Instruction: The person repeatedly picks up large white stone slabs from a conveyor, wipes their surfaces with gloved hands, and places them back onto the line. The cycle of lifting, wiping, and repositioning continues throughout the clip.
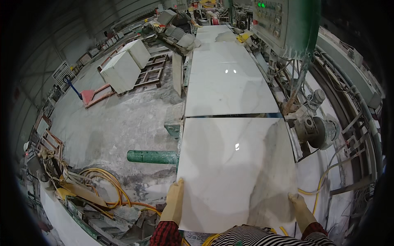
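Note:
A large white marble slab (234,172) with grey veins lies flat in front of me on the conveyor line. My left hand (175,201), in a yellowish glove, grips the slab's near left edge. On the near right edge my right hand (299,207), also gloved, holds the same slab. A narrow dark gap separates this slab from a second white slab (230,82) further along the line, with more slabs beyond it.
A green pipe (152,156) sticks out left of the slab. An electric motor (318,131) and a control panel (283,20) stand on the right. Yellow hoses (111,184) coil at lower left. White stone blocks (127,65) rest on pallets on the dusty floor.

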Demonstrator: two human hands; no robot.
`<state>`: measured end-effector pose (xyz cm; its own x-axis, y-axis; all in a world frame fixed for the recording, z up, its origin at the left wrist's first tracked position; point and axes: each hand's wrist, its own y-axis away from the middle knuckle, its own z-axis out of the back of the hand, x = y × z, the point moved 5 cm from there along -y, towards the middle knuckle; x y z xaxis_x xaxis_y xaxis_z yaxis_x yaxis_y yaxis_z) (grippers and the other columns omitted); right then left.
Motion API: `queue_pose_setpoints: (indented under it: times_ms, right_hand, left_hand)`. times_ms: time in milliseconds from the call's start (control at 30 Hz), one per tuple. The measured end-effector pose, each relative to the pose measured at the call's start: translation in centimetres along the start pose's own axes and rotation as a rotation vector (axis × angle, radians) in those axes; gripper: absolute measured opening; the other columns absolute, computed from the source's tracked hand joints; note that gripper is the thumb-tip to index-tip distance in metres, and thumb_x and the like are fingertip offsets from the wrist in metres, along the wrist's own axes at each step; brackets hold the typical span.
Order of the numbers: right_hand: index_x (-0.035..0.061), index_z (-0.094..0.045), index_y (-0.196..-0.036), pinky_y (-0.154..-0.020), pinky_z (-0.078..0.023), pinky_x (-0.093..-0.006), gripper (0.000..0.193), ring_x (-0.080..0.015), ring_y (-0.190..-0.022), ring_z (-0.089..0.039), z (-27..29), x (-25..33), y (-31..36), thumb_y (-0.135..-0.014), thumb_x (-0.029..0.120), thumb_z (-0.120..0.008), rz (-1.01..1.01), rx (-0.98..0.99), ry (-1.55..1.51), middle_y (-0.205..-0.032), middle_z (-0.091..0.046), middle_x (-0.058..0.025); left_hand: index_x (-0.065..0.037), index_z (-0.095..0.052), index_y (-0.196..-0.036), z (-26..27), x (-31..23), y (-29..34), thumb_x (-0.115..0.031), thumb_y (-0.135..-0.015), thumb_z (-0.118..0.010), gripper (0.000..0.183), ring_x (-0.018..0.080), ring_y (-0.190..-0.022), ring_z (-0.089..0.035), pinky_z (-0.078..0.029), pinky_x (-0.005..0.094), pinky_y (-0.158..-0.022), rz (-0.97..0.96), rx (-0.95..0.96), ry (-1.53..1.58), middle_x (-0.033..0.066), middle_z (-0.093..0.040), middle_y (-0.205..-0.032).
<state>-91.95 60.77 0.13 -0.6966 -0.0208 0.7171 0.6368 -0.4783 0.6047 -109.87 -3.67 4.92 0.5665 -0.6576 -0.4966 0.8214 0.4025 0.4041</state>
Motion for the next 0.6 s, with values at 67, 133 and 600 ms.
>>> queue_pose_setpoints:
  times_ms: [67,133,600]
  right_hand:
    - [-0.0024,-0.072,-0.145,-0.101,-0.058,-0.0423,0.067,-0.0267,-0.113,-0.075,0.3,-0.1,-0.3,-0.1,0.045,-0.085,0.023,-0.006,0.002,-0.129,-0.08,-0.0141]
    - [-0.0022,-0.069,-0.152,-0.107,-0.057,-0.0425,0.072,-0.0273,-0.12,-0.074,0.6,0.5,-0.6,-0.1,0.045,-0.084,0.025,0.012,0.011,-0.135,-0.079,-0.0146]
    - [0.0017,-0.07,-0.152,-0.11,-0.054,-0.0433,0.07,-0.0264,-0.124,-0.073,0.2,5.2,0.7,-0.102,0.05,-0.08,-0.021,-0.043,0.244,-0.139,-0.078,-0.0146]
  left_hand:
    - [-0.004,-0.075,-0.133,0.2,-0.7,0.0,-0.071,-0.114,-0.038,0.079,0.0489,-0.128,-0.071,-0.052,0.0565,-0.112,0.016,0.011,0.009,0.0291,-0.076,-0.134]
    - [-0.004,-0.075,-0.133,-0.1,-1.2,-0.1,-0.071,-0.114,-0.038,0.079,0.0487,-0.128,-0.071,-0.052,0.0564,-0.112,0.025,0.028,0.015,0.0291,-0.076,-0.134]
    - [-0.004,-0.076,-0.134,0.4,-2.3,0.1,-0.07,-0.114,-0.04,0.078,0.0474,-0.127,-0.072,-0.053,0.0558,-0.111,0.077,0.055,0.064,0.0286,-0.077,-0.133]
